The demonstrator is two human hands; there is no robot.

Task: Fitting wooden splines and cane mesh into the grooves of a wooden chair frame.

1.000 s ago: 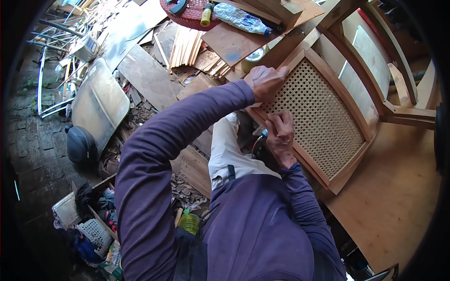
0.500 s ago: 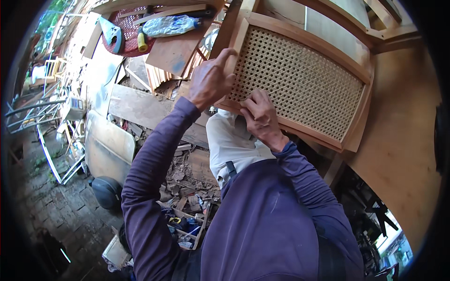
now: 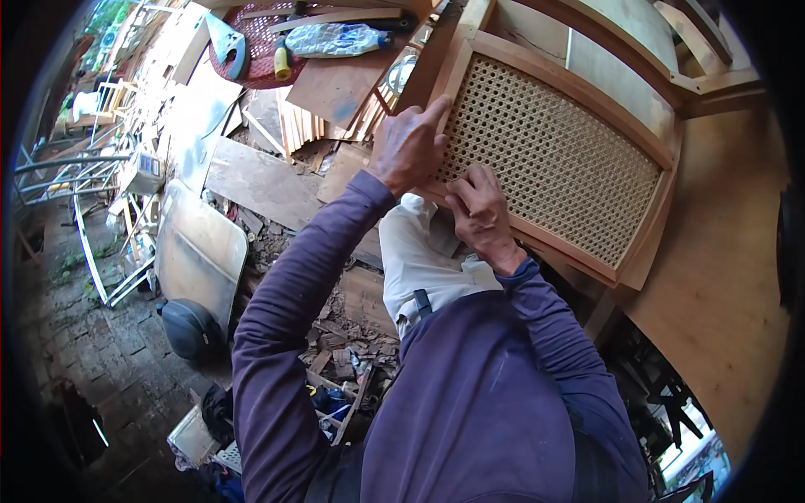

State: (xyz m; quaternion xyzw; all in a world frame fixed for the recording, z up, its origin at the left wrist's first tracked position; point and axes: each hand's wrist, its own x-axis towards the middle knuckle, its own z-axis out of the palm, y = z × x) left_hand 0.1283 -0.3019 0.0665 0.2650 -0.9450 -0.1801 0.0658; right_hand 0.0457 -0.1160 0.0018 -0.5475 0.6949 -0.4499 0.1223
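Note:
A woven cane panel (image 3: 553,155) is set in a wooden frame (image 3: 579,84) in front of me, tilted in view. At the frame's left side is my left hand (image 3: 408,148), its index finger stretched onto the wood and the other fingers curled at the cane's edge. My right hand (image 3: 484,210) is closed near the lower left corner of the panel, fingertips pressed together at the bottom rail. Whatever those fingertips may pinch is too small or hidden to make out.
A red basket (image 3: 258,74) with a plastic bottle (image 3: 335,40) and a yellow-handled tool (image 3: 282,63) stands at upper left. Boards (image 3: 260,180) and wood scraps lie on the ground. A dark rounded case (image 3: 191,329) is at left, a large plywood sheet (image 3: 721,277) at right.
The whole view has shifted, so the panel and both hands appear a little farther right and lower. Both hands stay at nearly the same places on the frame.

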